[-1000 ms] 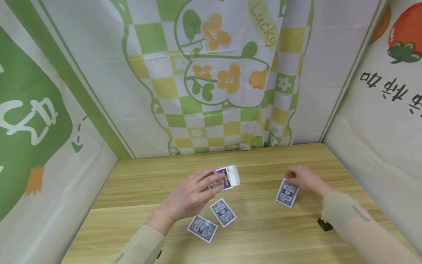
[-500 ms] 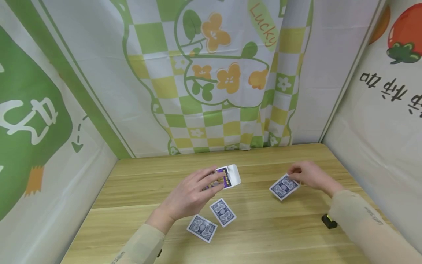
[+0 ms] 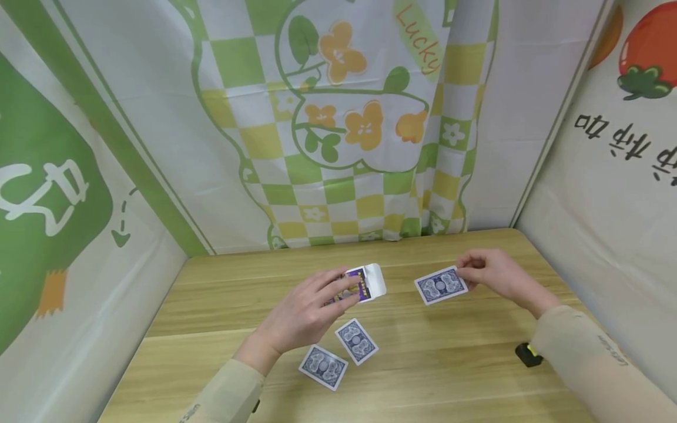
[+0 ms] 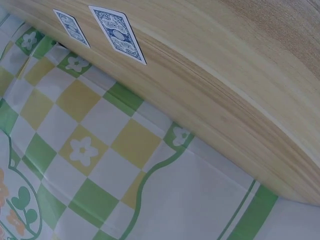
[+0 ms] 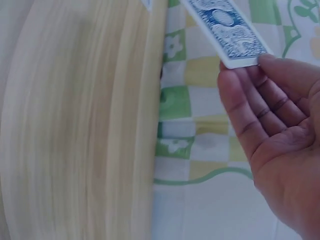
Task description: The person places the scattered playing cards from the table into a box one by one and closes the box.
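My right hand (image 3: pixel 494 273) pinches one end of a blue-backed playing card (image 3: pixel 441 285) between thumb and fingertips. In the right wrist view, the thumb lies over the corner of that playing card (image 5: pixel 225 25), its patterned back showing. Left of centre, my left hand (image 3: pixel 304 308) grips a purple playing-card box (image 3: pixel 362 284), with several fingers across its top. The box's white flap (image 3: pixel 376 280) stands open toward the right. Below the left hand, two more face-down playing cards lie on the table, the upper card (image 3: pixel 357 341) and the lower card (image 3: pixel 324 367).
A wooden table (image 3: pixel 423 364) carries everything. Near the right sleeve lies a small black and yellow object (image 3: pixel 529 354), partly covered. Behind the table hangs a green and white checked curtain (image 3: pixel 349 205), and printed cloth walls rise on both sides.
The right hand has shifted slightly up, swinging its playing card leftward from nearly upright to nearly sideways. The left hand and the card box keep their place.
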Demonstrator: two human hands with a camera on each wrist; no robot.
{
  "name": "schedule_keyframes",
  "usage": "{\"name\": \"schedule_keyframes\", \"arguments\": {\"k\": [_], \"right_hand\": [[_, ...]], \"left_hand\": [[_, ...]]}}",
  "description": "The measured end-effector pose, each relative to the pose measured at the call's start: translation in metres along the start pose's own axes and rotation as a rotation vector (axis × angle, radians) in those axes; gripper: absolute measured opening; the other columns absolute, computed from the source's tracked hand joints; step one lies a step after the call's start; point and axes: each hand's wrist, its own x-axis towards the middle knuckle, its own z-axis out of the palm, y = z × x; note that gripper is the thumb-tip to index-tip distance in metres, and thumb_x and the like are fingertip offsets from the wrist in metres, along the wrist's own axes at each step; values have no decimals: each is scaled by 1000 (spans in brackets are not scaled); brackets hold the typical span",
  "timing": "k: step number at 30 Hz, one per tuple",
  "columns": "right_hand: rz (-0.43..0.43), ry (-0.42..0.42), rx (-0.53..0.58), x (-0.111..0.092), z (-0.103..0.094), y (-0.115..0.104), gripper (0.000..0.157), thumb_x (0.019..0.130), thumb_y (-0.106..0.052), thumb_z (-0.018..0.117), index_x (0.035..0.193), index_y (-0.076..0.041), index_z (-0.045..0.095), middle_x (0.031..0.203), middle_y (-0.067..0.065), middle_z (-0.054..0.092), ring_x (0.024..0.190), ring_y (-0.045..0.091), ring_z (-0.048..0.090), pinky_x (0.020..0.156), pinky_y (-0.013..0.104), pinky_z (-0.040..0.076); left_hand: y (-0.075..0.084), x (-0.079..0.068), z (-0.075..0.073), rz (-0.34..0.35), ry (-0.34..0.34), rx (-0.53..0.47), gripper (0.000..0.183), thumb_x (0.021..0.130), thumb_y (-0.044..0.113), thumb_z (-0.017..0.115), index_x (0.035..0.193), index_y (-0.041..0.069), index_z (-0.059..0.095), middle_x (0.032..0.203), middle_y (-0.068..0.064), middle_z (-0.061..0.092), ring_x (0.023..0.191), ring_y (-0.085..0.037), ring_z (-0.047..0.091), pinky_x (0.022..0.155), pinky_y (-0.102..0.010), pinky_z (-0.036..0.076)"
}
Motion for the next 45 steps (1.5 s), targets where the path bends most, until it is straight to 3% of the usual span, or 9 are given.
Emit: {"name": "schedule_keyframes", "arguments": {"k": [7,11,21,45], "right_hand": [[-8,13,185,-1,4,-20,25,96,-20,72,107,2,66,94,13,73,80,25,72,77,34,64],[-55,20,274,-2,8,-33,25,96,-16,71,105,5,63,93,18,73,77,28,73,77,44,65],[-147,-29,391,-7,21,-56,23,98,-9,67,106,10,57,89,21,73,77,31,74,76,50,65],[-172,-137,346,-4,37,-64,19,99,-7,65,105,7,54,92,23,73,81,35,74,77,46,65]], "left_hand": [[-1,0,1,7,12,0,42,85,11,77,127,13,71,143,-10,61,134,-36,55,109,-45,52],[-2,0,2,9,17,-1,41,86,10,76,127,13,71,142,-10,61,134,-37,55,110,-45,51],[-3,0,3,12,26,0,40,88,11,73,127,12,71,142,-10,62,136,-35,53,111,-45,50],[-3,5,5,42,48,-7,39,88,10,72,127,12,71,140,-10,63,137,-35,53,112,-44,49]]}}
